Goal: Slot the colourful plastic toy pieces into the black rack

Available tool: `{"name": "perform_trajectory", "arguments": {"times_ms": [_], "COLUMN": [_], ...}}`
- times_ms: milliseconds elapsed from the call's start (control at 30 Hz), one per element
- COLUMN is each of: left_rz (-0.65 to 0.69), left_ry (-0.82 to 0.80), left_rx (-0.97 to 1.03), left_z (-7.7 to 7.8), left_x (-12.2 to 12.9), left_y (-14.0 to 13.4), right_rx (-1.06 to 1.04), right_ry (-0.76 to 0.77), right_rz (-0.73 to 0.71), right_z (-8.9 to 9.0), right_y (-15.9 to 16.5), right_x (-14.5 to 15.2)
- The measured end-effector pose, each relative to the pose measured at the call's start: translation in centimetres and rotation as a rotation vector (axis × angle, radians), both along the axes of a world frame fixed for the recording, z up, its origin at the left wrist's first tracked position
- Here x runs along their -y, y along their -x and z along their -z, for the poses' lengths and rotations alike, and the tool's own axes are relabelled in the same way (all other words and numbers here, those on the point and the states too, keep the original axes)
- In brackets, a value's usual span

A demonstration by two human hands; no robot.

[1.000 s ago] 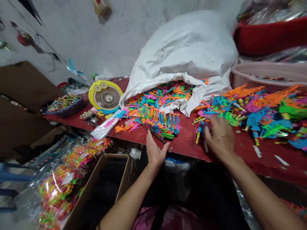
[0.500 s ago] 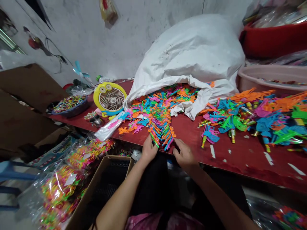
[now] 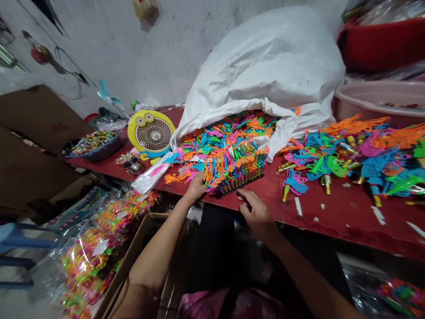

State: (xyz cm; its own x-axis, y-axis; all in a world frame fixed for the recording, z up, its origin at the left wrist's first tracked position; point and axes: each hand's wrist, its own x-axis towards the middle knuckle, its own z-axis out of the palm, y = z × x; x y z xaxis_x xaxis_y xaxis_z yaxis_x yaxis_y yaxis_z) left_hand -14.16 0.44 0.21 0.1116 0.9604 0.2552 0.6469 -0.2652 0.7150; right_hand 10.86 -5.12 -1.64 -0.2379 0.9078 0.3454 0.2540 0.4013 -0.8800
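Observation:
A black rack (image 3: pixel 245 184) stands at the table's front edge, angled up to the right. Rows of small plastic toys (image 3: pixel 232 173) stand in it, orange, blue, green and pink, with orange discs along the near row. My left hand (image 3: pixel 196 188) grips the rack's left end, its fingertips partly hidden by the toys. Just in front of the rack, my right hand (image 3: pixel 256 213) is held with loosely bent fingers apart and nothing in them. Behind the rack, a loose heap of similar colourful plastic pieces (image 3: pixel 215 137) spills from a big white sack (image 3: pixel 272 57).
A yellow fan (image 3: pixel 152 133), a metal cup (image 3: pixel 133 166) and a basin of small pieces (image 3: pixel 96 146) are at left. More toys (image 3: pixel 328 164) lie at right beside a pink tub (image 3: pixel 378 95). Below left are a cardboard box (image 3: pixel 133 261) and filled plastic bags (image 3: pixel 89 252).
The rack has turned from pointing toward me to lying slantwise along the table edge. My left hand has shifted left and slightly away from me; my right hand stays near the same spot.

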Motion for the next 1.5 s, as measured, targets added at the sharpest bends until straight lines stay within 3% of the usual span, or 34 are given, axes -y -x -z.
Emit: {"name": "perform_trajectory", "arguments": {"times_ms": [133, 233, 400, 533, 733, 933, 1167, 1500], "left_rz": [-0.191, -0.375, -0.485, -0.470, -0.585, -0.624, -0.610, -0.581], "left_ry": [-0.159, -0.253, -0.369, -0.312, -0.217, -0.204, -0.153, -0.189], "left_rx": [0.016, 0.120, 0.094, -0.070, -0.260, -0.262, -0.260, -0.285], "left_z": [1.8, 2.5, 2.7, 2.6, 2.9, 2.9, 2.7, 2.5], "left_x": [3.6, 7.2, 10.6, 9.6, 7.6, 6.9, 6.4, 6.8], "left_y": [0.0, -1.8, -6.1, -8.3, -9.0, -9.0, -8.8, -9.8], "right_rx": [-0.076, -0.132, 0.023, 0.114, 0.158, 0.265, 0.339, 0.035], "right_ry": [0.168, 0.242, 0.142, 0.041, -0.084, -0.213, -0.229, -0.184], "right_rz": [0.101, 0.172, 0.215, 0.195, 0.190, 0.175, 0.181, 0.159], "right_z": [-0.1, -0.1, -1.0, -1.4, -0.9, -0.6, -0.5, -1.2], "right_y": [-2.4, -3.2, -2.5, -1.9, -1.8, -1.6, -1.5, 1.2], "right_x": [-2.1, -3.5, -3.6, -2.9, -2.9, -2.7, -2.7, -1.8]}}
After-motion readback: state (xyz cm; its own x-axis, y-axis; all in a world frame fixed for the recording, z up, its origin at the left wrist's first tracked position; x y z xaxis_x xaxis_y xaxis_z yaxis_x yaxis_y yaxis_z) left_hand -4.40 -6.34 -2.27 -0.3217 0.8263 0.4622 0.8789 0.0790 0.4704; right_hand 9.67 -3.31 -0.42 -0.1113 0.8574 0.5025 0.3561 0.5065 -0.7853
